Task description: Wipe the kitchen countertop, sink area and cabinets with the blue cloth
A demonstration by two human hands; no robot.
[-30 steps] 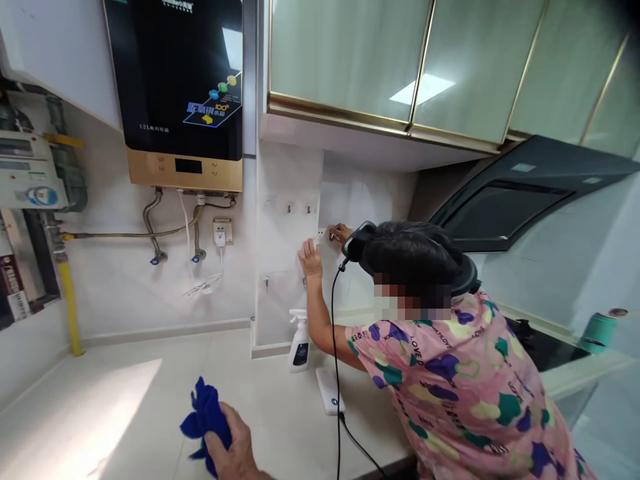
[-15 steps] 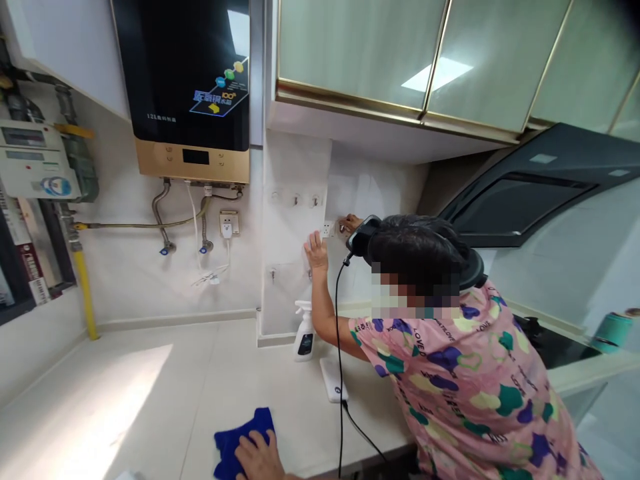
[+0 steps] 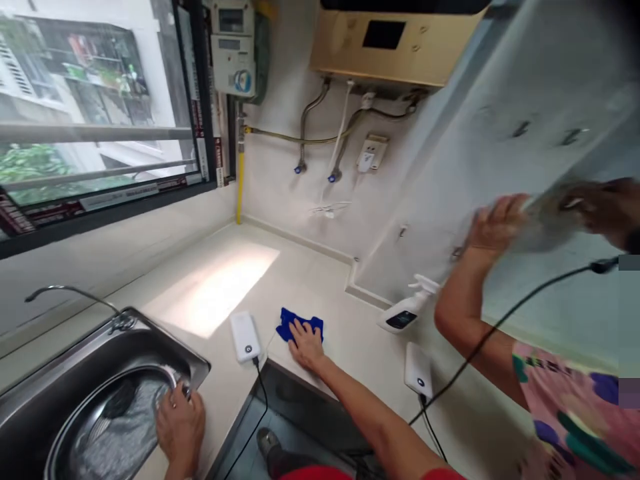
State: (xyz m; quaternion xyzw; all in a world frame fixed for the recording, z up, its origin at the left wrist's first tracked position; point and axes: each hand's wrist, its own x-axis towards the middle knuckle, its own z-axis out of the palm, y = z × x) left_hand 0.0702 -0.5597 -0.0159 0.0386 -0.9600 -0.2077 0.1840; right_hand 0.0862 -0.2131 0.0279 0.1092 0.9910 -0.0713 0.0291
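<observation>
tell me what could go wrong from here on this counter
The white device lies close to the sink, so splashes from the metal pan, which seems to hold water, might wet it. Its cable hangs over the edge of the counter, so a snag could pull it down. A wide sweep of the right hand on the blue cloth might also bump it.

Blue cloth (image 3: 287, 324) partly hidden

Upper garment (image 3: 315, 473): plain red. Right sleeve (image 3: 443, 475): red, ending above the elbow. Trouser leg (image 3: 295, 465): dark. Shoe (image 3: 269, 441): greyish, rounded toe, detail indistinct. Left hand (image 3: 180, 421) and right hand (image 3: 306, 345): bare, ungloved.
</observation>
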